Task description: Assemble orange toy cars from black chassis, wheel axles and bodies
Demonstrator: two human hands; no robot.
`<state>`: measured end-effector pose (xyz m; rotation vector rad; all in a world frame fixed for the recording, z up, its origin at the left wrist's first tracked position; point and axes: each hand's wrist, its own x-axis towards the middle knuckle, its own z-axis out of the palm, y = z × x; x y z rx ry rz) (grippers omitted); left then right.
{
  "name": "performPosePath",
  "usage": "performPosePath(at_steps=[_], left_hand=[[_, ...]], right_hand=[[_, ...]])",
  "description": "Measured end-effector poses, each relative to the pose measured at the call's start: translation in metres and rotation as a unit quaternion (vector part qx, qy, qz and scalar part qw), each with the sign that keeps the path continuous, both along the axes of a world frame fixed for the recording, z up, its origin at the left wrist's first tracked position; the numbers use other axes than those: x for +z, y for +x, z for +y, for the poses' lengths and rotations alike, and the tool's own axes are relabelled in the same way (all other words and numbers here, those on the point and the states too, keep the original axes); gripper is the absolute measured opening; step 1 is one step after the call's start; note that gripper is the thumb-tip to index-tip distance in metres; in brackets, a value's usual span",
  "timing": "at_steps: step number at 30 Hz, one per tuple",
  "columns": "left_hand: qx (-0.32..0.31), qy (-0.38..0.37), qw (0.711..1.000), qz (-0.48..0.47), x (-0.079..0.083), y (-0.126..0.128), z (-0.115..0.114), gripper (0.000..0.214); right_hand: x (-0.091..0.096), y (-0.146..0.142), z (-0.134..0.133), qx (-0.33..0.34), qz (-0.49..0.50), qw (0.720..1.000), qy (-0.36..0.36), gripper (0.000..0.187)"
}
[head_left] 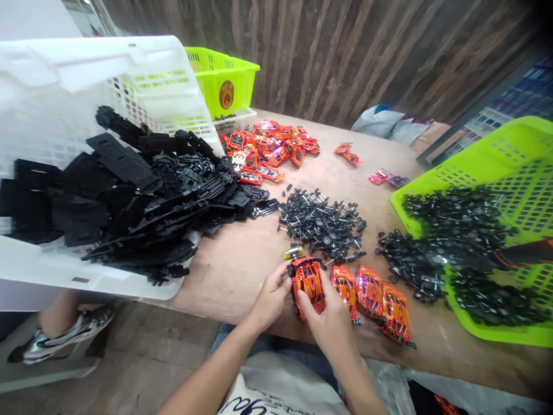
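Observation:
Between my two hands is an orange toy car (pixel 311 283), held near the table's front edge with black wheels showing along its left side. My left hand (pixel 273 297) grips its left side, fingers at a front wheel. My right hand (pixel 328 308) wraps its right side, the thumb lying across the body. Just right of it, several more orange toy cars (pixel 370 288) stand in a row. A small yellow-green cylinder (pixel 292 252) lies behind the held car, by a pile of black wheels on metal axles (pixel 322 223).
At left, a tipped white basket (pixel 190 109) spills black plastic chassis plates (pixel 129 184). Orange car bodies (pixel 276 144) are heaped at the back, before a lime-green basket (pixel 242 72). On the right, another lime-green basket (pixel 466 158) holds wheel axles, with an orange-black tool handle (pixel 527 252) over it.

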<state>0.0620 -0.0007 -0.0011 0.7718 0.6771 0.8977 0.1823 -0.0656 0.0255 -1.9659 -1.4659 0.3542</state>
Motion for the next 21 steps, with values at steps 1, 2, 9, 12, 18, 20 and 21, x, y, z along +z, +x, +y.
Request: performPosePath(at_steps=[1,2,9,12,18,20,21], left_hand=[[-0.005,-0.002,1.0,-0.001,0.002,-0.001,0.0,0.046],[-0.009,-0.005,1.0,-0.001,0.003,-0.001,0.0,0.046],[0.01,0.0,1.0,0.01,0.01,-0.001,0.001,0.044],[0.024,0.011,1.0,0.009,0.008,-0.001,0.0,0.041],[0.021,0.056,0.998,0.012,0.012,-0.004,-0.004,0.046],[0.022,0.075,0.997,0.03,0.015,-0.005,-0.005,0.051],[0.022,0.075,0.996,0.041,0.016,-0.006,-0.005,0.053]], right_hand=[[-0.001,0.0,-0.001,-0.002,-0.009,1.0,0.013,0.065],[-0.001,-0.001,-0.001,-0.004,-0.015,1.0,0.024,0.065],[-0.002,-0.001,-0.001,0.013,-0.041,0.998,0.049,0.065],[-0.002,-0.001,0.0,0.028,-0.049,0.997,0.053,0.064],[-0.003,-0.005,-0.004,0.027,-0.05,0.997,0.05,0.065],[0.001,-0.001,-0.004,0.062,-0.016,0.998,0.028,0.063],[0.004,0.003,-0.002,0.09,0.018,0.996,0.012,0.061]])
